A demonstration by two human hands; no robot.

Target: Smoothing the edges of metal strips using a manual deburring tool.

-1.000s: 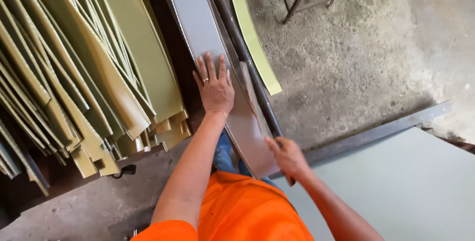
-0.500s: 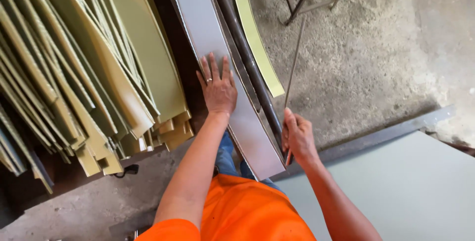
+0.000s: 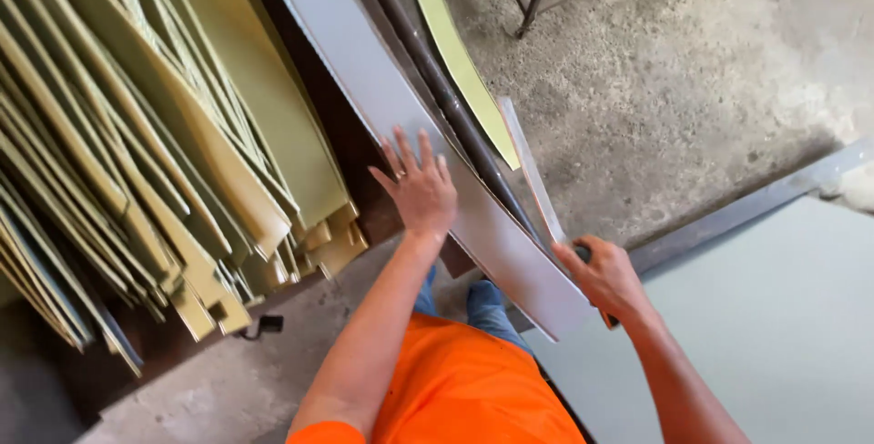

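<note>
One narrow strip (image 3: 531, 171), seemingly in right hand (image 3: 605, 275)

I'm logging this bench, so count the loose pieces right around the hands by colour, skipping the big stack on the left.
Grey sheet under the left hand: 1
Narrow grey strip in the right hand: 1
Yellow-green strip on the floor: 1
Total: 3

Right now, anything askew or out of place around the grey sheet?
One thing: a yellow-green strip lies loose on the concrete floor beyond the dark bar, apart from the fanned stack of like-coloured sheets. Left hand lies flat on the grey sheet; right hand grips a thin grey strip.
</note>
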